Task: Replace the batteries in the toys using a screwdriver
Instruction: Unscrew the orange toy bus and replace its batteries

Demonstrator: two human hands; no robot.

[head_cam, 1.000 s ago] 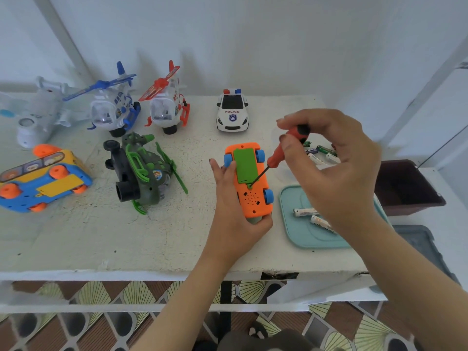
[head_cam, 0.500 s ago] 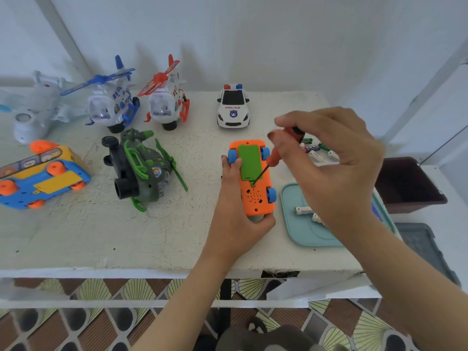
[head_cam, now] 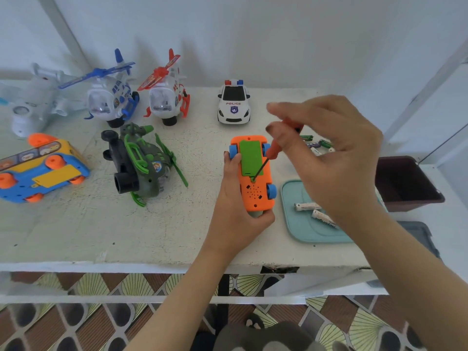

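Evidently the screw step is in hand. The left hand [head_cam: 235, 219] wraps its grip round the upturned orange toy car [head_cam: 255, 196] at the bench [head_cam: 177, 231] front. The right hand [head_cam: 336, 158] pinches the screwdriver [head_cam: 273, 151], tip at the green battery cover [head_cam: 250, 158] screw. Next likely calls for steady, pressed turning.

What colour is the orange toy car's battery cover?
Green: the battery cover on the orange toy car, clearest in the head view.
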